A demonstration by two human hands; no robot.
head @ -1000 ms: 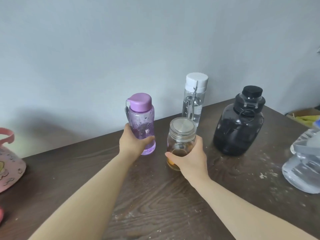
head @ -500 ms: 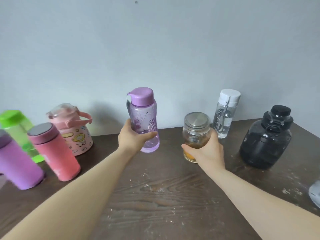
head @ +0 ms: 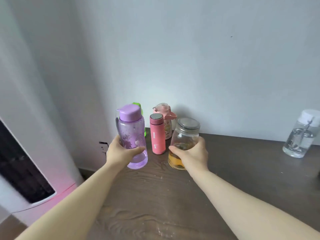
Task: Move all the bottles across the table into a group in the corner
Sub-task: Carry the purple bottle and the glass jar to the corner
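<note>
- Head view, centre of the frame: the left hand (head: 121,151) wraps closed around the lower body of the purple bottle (head: 132,135), and the right hand (head: 192,155) is closed around the glass jar (head: 184,144), which holds amber liquid.
- Both stand just in front of the corner group: a pink flask (head: 157,134), a pink jug (head: 165,122) and a green bottle (head: 142,118) mostly hidden behind the purple one.
- To do this step well, I judge each should be set down upright close beside the flask, without knocking it, and released only once the base sits flat on the table (head: 173,196).
- Both forearms reach straight forward from the lower frame, wrists level.
- At the right edge, a clear bottle (head: 300,135) stands well apart, not yet moved.
</note>
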